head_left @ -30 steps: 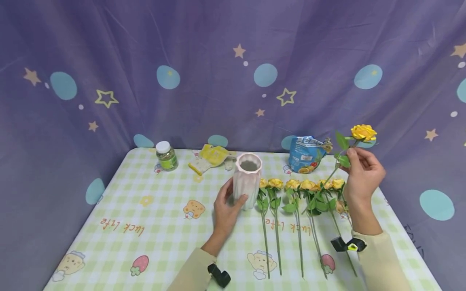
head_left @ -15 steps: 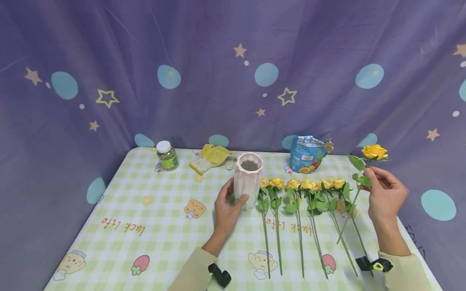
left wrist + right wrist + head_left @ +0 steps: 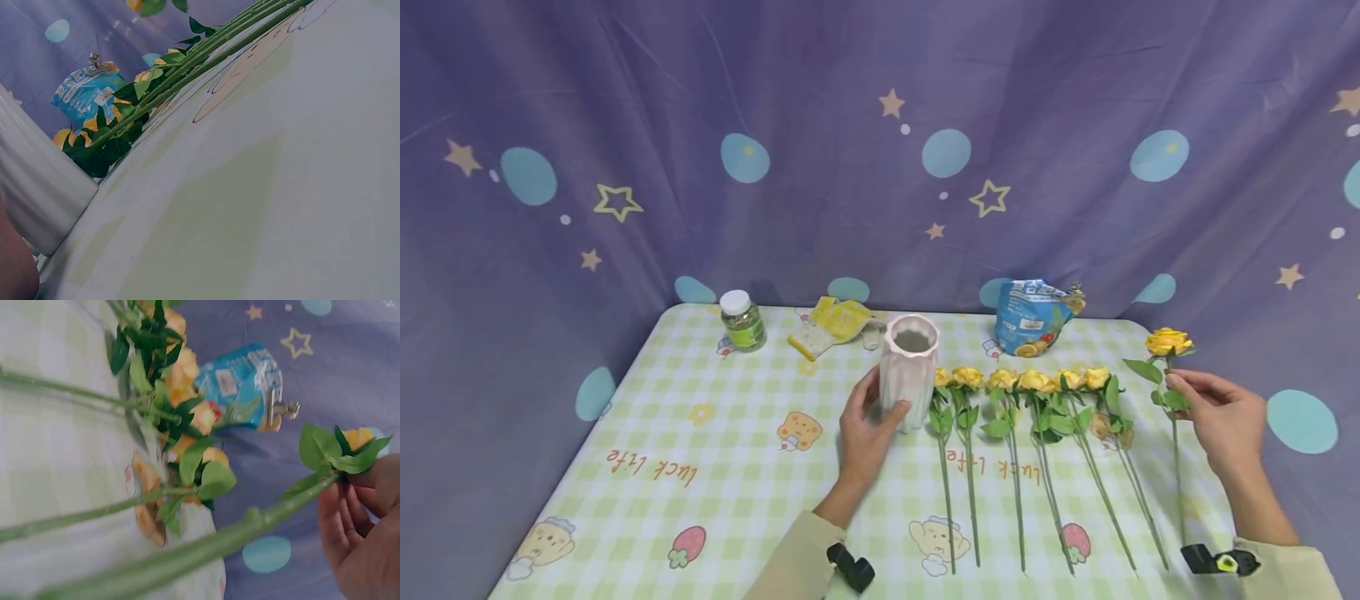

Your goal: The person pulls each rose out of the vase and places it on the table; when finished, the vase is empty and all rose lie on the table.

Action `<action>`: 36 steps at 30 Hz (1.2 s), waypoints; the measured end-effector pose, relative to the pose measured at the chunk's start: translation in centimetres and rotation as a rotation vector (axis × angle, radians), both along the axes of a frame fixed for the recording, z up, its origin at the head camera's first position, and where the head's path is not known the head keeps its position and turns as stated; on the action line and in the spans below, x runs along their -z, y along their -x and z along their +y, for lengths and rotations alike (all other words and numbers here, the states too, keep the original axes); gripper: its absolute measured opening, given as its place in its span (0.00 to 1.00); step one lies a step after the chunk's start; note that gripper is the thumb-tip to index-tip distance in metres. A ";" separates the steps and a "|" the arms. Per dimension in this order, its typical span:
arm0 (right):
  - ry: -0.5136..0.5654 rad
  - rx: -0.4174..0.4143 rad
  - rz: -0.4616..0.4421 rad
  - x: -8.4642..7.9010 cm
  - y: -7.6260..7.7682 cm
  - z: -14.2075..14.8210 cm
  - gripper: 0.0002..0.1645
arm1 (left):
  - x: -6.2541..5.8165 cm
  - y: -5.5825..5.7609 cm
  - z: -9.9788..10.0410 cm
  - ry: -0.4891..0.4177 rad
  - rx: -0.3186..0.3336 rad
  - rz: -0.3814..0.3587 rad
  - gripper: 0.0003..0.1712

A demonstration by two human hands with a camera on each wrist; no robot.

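A pale pink-and-white fluted vase (image 3: pixel 908 379) stands upright on the table, and no flower shows in its mouth. My left hand (image 3: pixel 867 429) grips its side, thumb in front. At the table's right, my right hand (image 3: pixel 1225 421) pinches the stem of a yellow rose (image 3: pixel 1169 342) just below its bloom. That rose hangs upright, stem downward; in the right wrist view its green stem (image 3: pixel 250 525) runs close past the camera. Between the hands, several yellow roses (image 3: pixel 1036 382) lie in a row, blooms toward the back and stems toward the front.
A blue pouch (image 3: pixel 1030 321) closed with a metal clip (image 3: pixel 282 410) stands at the back right. Toward the back left are a white-capped jar (image 3: pixel 742 321) and a yellow-and-white packet (image 3: pixel 831 325). A checked cloth (image 3: pixel 737 500) covers the table, with a purple curtain behind.
My right hand has carried the rose rightward and down, past the row's right end, and its stem has swung from slanted to nearly vertical. My left hand stays on the vase.
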State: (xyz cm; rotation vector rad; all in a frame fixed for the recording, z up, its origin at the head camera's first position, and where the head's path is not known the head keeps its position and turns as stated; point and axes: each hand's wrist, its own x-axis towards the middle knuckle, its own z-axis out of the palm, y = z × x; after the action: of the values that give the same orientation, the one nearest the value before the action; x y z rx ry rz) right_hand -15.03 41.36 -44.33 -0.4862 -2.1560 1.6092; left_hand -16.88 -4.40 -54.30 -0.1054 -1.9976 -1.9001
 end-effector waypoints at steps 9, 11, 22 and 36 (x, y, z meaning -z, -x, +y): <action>-0.398 -0.214 -0.215 2.7 0.0 2.1 0.23 | 0.1 0.0 0.1 -0.007 -0.001 -0.027 0.41; -0.424 -0.237 -0.228 3.2 0.1 2.4 0.24 | 0.1 0.0 0.1 -0.005 0.000 -0.030 0.41; -0.432 -0.284 -0.291 4.7 1.1 3.4 0.23 | 0.2 0.0 0.0 -0.015 -0.004 -0.021 0.40; -0.464 -0.275 -0.361 6.6 1.4 3.0 0.19 | 0.0 -0.1 0.0 -0.018 0.001 -0.035 0.41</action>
State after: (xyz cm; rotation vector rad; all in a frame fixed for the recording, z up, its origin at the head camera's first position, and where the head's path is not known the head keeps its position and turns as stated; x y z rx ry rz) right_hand -16.48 44.40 -50.93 -0.3630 -2.8688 1.1409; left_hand -16.80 -4.40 -54.31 -0.0696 -2.0031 -1.9328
